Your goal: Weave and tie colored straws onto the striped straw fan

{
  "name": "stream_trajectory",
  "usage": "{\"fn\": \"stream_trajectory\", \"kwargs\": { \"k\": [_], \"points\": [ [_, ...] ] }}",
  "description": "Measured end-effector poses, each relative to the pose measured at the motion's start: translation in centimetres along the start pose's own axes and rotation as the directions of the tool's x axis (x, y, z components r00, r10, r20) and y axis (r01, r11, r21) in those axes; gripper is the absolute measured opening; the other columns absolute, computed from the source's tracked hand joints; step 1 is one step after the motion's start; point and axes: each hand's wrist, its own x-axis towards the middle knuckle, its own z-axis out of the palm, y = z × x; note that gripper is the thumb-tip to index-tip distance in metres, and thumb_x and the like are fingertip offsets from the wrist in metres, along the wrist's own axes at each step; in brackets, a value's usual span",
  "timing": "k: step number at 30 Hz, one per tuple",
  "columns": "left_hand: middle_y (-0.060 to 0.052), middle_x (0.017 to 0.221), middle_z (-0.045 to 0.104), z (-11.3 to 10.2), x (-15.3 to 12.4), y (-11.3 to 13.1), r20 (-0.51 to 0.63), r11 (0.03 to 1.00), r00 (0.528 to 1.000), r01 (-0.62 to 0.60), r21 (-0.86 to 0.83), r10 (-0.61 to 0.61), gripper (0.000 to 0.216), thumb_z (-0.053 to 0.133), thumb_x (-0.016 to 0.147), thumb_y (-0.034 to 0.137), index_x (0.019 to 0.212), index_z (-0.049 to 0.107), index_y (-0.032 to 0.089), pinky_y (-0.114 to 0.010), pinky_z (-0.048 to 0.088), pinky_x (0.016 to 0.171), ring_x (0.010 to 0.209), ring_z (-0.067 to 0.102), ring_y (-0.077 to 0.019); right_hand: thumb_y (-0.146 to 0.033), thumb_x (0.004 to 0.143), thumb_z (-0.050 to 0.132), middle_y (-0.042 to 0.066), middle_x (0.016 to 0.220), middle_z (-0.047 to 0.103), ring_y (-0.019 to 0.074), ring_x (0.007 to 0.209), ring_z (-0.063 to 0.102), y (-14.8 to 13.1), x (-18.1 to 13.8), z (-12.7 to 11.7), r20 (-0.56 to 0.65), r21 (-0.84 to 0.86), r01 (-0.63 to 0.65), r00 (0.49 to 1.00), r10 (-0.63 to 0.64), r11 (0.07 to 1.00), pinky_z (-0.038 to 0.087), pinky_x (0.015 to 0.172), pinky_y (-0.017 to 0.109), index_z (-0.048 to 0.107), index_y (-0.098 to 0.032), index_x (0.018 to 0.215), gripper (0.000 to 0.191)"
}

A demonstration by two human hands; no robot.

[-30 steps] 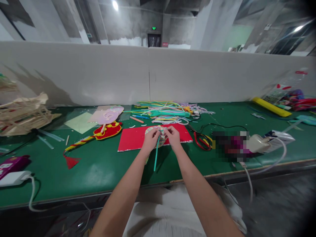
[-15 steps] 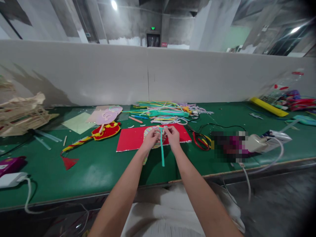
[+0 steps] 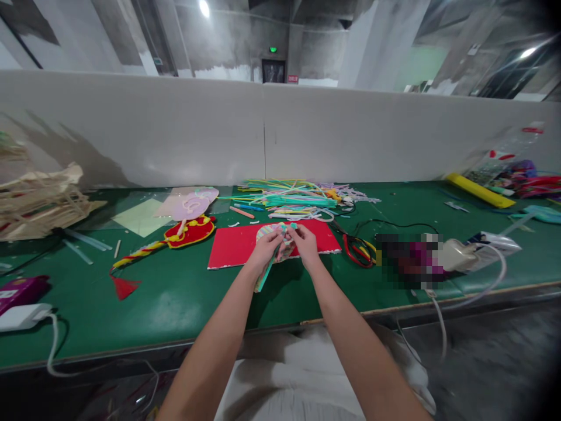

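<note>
Above the red board (image 3: pixel 228 248), both hands work close together on a pastel-striped, rounded piece (image 3: pixel 264 230) with a narrow tail toward me, like a small fan. My left hand (image 3: pixel 266 247) is closed on this piece, the fingertips partly hiding it. A teal pipe cleaner (image 3: pixel 267 273) runs across the piece, its long end slanting down to the left under my left hand. The fingers of my right hand (image 3: pixel 305 241) pinch a teal bit of it at the piece's upper right edge. What lies under the fingers is hidden.
Behind the board lies a heap of coloured pipe cleaners (image 3: pixel 302 200). Red-handled scissors (image 3: pixel 357 251) rest on the right, near a glue gun with a cable. On the left are a red-and-yellow tasselled fan (image 3: pixel 190 232), a lilac fan (image 3: pixel 195 203) and a white plug (image 3: pixel 26 317).
The teal pipe cleaner's long end has swung from hanging straight down between the hands to slanting left beneath my left hand. Both hands stay nearly in place.
</note>
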Motion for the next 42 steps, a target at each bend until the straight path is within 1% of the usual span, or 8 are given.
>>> {"fn": "stream_trajectory", "kwargs": {
  "k": [6, 11, 15, 22, 25, 31, 37, 42],
  "points": [
    [0.007, 0.042, 0.042, -0.3, 0.2, 0.1, -0.01, 0.976, 0.999, -0.038, 0.216, 0.041, 0.03, 0.054, 0.07, 0.043, 0.073, 0.054, 0.013, -0.017, 0.019, 0.033, 0.03, 0.031, -0.0023, -0.046, 0.063, 0.063, -0.002, 0.054, 0.054, 0.0113, 0.053, 0.05, -0.1, -0.1, 0.1, -0.002, -0.009, -0.007, 1.0, 0.007, 1.0, 0.04, 0.049, 0.022, 0.057, -0.017, 0.064, 0.03],
    [0.007, 0.041, 0.039, -0.9, 0.7, -0.3, 0.033, 0.918, 0.985, -0.17, 0.359, 0.169, 0.025, 0.052, 0.072, 0.038, 0.072, 0.057, 0.013, -0.018, 0.025, 0.04, 0.036, 0.033, -0.0045, -0.044, 0.063, 0.063, -0.002, 0.055, 0.054, 0.0106, 0.05, 0.048, -0.2, 0.0, -0.3, -0.026, -0.009, 0.007, 1.0, -0.007, 1.0, 0.041, 0.046, 0.023, 0.061, -0.017, 0.072, 0.029],
    [0.004, 0.051, 0.049, -1.7, 1.0, -0.4, -0.076, 0.84, 0.954, -0.217, 0.497, 0.291, 0.02, 0.055, 0.072, 0.031, 0.081, 0.061, 0.014, -0.02, 0.034, 0.049, 0.047, 0.044, -0.0081, -0.046, 0.064, 0.062, -0.002, 0.057, 0.056, 0.0107, 0.048, 0.048, -0.1, 0.3, -0.7, -0.109, -0.026, 0.013, 0.994, -0.016, 1.0, 0.042, 0.045, 0.023, 0.063, -0.017, 0.076, 0.032],
    [-0.006, 0.089, 0.057, -1.9, -0.1, 0.7, -0.21, 0.463, 0.68, -0.213, 0.861, 0.703, 0.013, 0.056, 0.074, 0.028, 0.081, 0.065, 0.02, -0.037, 0.032, 0.091, 0.094, 0.05, -0.0207, -0.043, 0.067, 0.059, 0.003, 0.073, 0.063, 0.0145, 0.064, 0.055, 0.1, 0.1, -0.7, -0.009, -0.179, 0.118, 0.993, -0.121, 0.977, 0.044, 0.057, 0.026, 0.065, -0.018, 0.076, 0.027],
    [-0.009, 0.106, 0.054, -1.3, -0.9, 1.0, -0.223, 0.411, 0.569, -0.224, 0.884, 0.791, 0.018, 0.052, 0.078, 0.03, 0.089, 0.063, 0.021, -0.037, 0.025, 0.097, 0.108, 0.043, -0.0222, -0.042, 0.069, 0.057, 0.003, 0.075, 0.064, 0.0155, 0.069, 0.056, 0.1, 0.1, -0.6, -0.018, -0.214, 0.141, 0.989, -0.148, 0.967, 0.044, 0.061, 0.026, 0.065, -0.018, 0.077, 0.027],
    [-0.005, 0.081, 0.063, -0.2, -0.6, -0.1, -0.13, 0.574, 0.798, -0.3, 0.762, 0.589, 0.023, 0.045, 0.082, 0.034, 0.088, 0.062, 0.02, -0.025, 0.041, 0.07, 0.071, 0.056, -0.0141, -0.044, 0.07, 0.055, 0.004, 0.075, 0.064, 0.0162, 0.071, 0.057, -0.3, 0.1, -0.5, -0.111, -0.212, 0.172, 0.974, -0.198, 0.962, 0.044, 0.066, 0.028, 0.064, -0.018, 0.076, 0.028],
    [-0.001, 0.065, 0.062, -0.5, 0.3, -0.7, -0.286, 0.775, 0.83, -0.246, 0.583, 0.479, 0.022, 0.047, 0.079, 0.035, 0.079, 0.061, 0.017, -0.021, 0.043, 0.059, 0.057, 0.057, -0.0111, -0.042, 0.074, 0.053, 0.004, 0.077, 0.062, 0.0167, 0.073, 0.056, -0.7, -0.6, -0.1, 0.005, -0.273, 0.247, 0.967, -0.255, 0.93, 0.044, 0.061, 0.027, 0.063, -0.02, 0.079, 0.025],
    [-0.001, 0.065, 0.063, -0.8, 0.2, -0.5, -0.347, 0.808, 0.811, -0.237, 0.539, 0.47, 0.022, 0.051, 0.076, 0.034, 0.081, 0.063, 0.016, -0.022, 0.045, 0.06, 0.059, 0.058, -0.0119, -0.036, 0.079, 0.049, 0.006, 0.087, 0.063, 0.0179, 0.083, 0.056, -0.3, -0.8, 0.0, 0.142, -0.386, 0.393, 0.919, -0.368, 0.834, 0.045, 0.072, 0.031, 0.064, -0.022, 0.084, 0.021]
  ]
}}
